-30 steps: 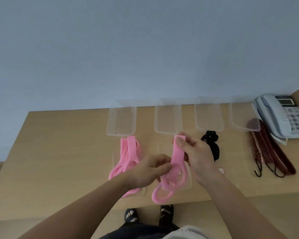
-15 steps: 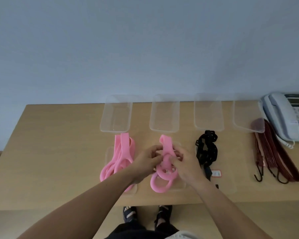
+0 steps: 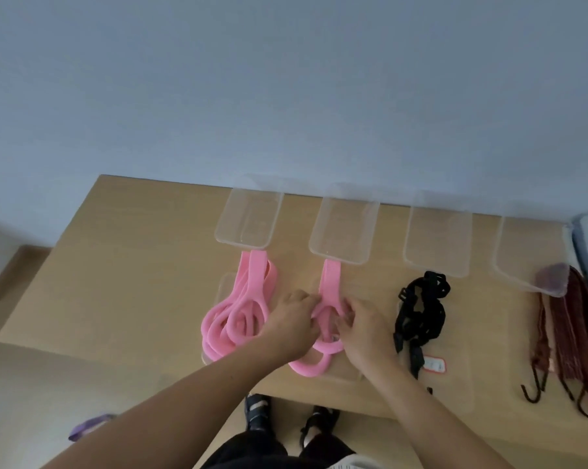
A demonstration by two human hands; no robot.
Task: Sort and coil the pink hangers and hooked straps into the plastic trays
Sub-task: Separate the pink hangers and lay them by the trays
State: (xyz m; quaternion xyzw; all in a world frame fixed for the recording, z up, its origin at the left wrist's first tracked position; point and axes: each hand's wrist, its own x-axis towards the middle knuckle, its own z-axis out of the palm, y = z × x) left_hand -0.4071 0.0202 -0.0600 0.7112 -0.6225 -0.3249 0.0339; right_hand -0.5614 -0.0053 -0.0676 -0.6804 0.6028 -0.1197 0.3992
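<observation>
Hanger (image 3: 330, 282) lies between the hands, long axis pointing away toward far tray (image 3: 345, 225). Left hand (image 3: 294, 321) and right hand (image 3: 365, 331) equally near, fingers curled onto its loop.

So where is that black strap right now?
In the head view, the black strap lies just right of the right hand, between it and the dark red straps.

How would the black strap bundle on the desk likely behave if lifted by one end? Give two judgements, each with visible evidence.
The black strap bundle is probably floppy: it lies in loose, uneven loops. Lifted by one end, it would likely uncoil and dangle, since nothing visibly binds it.
</observation>
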